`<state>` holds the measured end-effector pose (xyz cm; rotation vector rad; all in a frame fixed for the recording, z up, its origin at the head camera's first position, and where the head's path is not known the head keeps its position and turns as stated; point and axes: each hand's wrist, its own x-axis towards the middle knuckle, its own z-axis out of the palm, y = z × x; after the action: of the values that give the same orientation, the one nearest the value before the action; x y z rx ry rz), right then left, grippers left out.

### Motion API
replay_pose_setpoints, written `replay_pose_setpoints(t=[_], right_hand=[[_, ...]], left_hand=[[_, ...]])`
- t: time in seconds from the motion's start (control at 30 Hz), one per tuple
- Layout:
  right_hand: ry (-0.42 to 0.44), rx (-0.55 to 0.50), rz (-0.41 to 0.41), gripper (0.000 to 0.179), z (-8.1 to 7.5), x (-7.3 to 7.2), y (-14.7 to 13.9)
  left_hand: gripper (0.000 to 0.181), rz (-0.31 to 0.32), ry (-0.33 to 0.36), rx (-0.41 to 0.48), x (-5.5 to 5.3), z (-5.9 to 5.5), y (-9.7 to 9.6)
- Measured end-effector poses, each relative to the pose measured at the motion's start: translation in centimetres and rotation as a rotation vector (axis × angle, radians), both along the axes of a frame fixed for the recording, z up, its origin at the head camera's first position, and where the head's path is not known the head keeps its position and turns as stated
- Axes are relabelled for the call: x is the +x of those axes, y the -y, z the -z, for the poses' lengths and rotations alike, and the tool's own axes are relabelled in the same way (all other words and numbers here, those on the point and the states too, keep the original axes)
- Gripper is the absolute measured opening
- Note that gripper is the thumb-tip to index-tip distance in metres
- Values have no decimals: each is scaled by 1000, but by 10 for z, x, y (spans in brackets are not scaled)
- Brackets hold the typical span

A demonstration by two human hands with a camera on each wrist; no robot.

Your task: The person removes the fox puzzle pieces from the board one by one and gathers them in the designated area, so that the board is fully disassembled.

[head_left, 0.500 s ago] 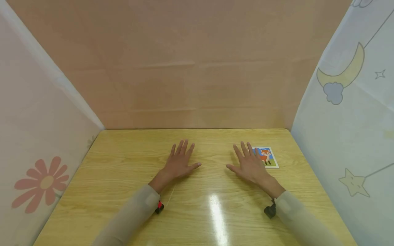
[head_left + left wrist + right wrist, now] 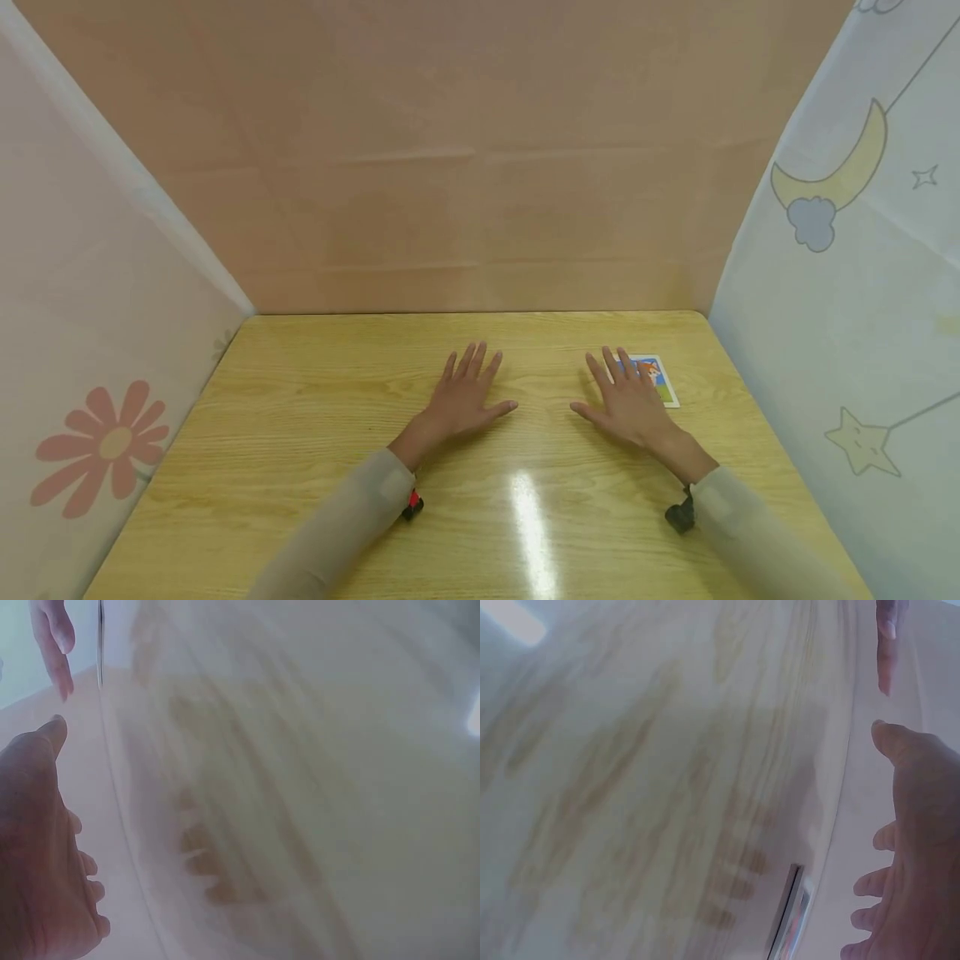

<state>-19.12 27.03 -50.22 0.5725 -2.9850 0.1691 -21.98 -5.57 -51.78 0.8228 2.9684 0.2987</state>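
My left hand (image 2: 459, 404) is held palm down over the middle of the wooden table (image 2: 315, 433), fingers straight and spread, holding nothing. To its right, my right hand (image 2: 633, 408) has the same pose, thumb toward the left hand. Its fingers overlap a square card (image 2: 663, 392) with a fox picture and white border, hiding the card's left part. From the right wrist, the card (image 2: 789, 919) lies flat on the glossy tabletop, while the right hand (image 2: 922, 840) is raised above it. The left wrist view has the left hand (image 2: 37, 840) also above the surface, its reflection beneath.
A plain tan backdrop (image 2: 480, 208) rises behind the table's far edge. Pale cloth walls stand at both sides, with a printed flower (image 2: 112, 446) on the left and a moon (image 2: 840, 171) on the right. Small dark devices (image 2: 681, 512) hang at both wrists.
Both hands have shifted a little to the right, fingers still spread. The right hand now covers more of the fox card, which has stayed in place.
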Motion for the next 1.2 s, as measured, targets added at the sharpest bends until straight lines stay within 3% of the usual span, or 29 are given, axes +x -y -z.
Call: replay_pose_setpoints(t=[0.3,0.87,1.2], right_hand=[[8,2,7,92,1,-2,-23],[56,-31,10,97,4,-7,-76],[126,-33,14,99,3,-10,-107]], left_hand=[[95,19,22,-17,0,-5,-25],[93,96,-12,-48,0,2,-71],[93,140,-15,-94,1,-9,-100]])
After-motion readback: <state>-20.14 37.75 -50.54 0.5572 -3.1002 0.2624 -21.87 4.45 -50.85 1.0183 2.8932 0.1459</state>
